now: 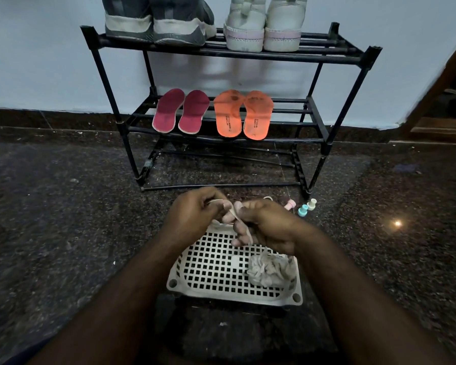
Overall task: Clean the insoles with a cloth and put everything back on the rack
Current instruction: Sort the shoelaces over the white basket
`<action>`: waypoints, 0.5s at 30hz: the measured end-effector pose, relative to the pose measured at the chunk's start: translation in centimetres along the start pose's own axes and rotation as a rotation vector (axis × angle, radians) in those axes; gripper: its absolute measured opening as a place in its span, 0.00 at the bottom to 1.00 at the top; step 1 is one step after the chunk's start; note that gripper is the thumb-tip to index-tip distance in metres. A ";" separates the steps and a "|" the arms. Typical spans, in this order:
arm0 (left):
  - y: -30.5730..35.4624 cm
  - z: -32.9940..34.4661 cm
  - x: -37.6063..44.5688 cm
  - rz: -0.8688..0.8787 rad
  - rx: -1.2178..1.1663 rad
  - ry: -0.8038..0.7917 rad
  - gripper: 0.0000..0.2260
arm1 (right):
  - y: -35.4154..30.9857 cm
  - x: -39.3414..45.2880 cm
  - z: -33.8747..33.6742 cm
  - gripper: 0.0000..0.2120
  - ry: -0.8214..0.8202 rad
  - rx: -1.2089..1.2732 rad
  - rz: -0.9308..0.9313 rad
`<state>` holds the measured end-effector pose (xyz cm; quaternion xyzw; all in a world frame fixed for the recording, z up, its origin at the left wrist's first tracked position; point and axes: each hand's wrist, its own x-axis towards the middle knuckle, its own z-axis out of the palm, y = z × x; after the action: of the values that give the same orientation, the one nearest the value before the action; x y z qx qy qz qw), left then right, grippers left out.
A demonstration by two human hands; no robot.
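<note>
Two maroon insoles (181,111) and two orange insoles (242,115) lie side by side on the middle shelf of the black rack (324,122). Over a white perforated plastic stand (213,270), my left hand (195,212) and my right hand (266,225) pinch a thin pale lace (232,210) stretched between them. The lace trails down to a crumpled greyish cloth and lace bundle (270,270) on the stand's right side.
Grey shoes (158,19) and white shoes (263,25) stand on the rack's top shelf against a pale wall. Three small pastel plastic pieces (304,206) lie on the dark speckled floor (63,219) by the rack's right foot. A doorway is at the far right.
</note>
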<state>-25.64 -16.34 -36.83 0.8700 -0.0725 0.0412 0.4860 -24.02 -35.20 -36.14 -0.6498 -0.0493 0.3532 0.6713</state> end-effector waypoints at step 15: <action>-3.6 -0.4 0.4 -0.354 0.280 -0.217 0.11 | -2.8 -0.9 -5.0 0.10 0.406 0.919 -0.581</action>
<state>-24.64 -14.17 -39.63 0.9273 0.0358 -0.1284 0.3498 -20.86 -39.63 -33.98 -0.3063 0.0623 0.0080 0.9499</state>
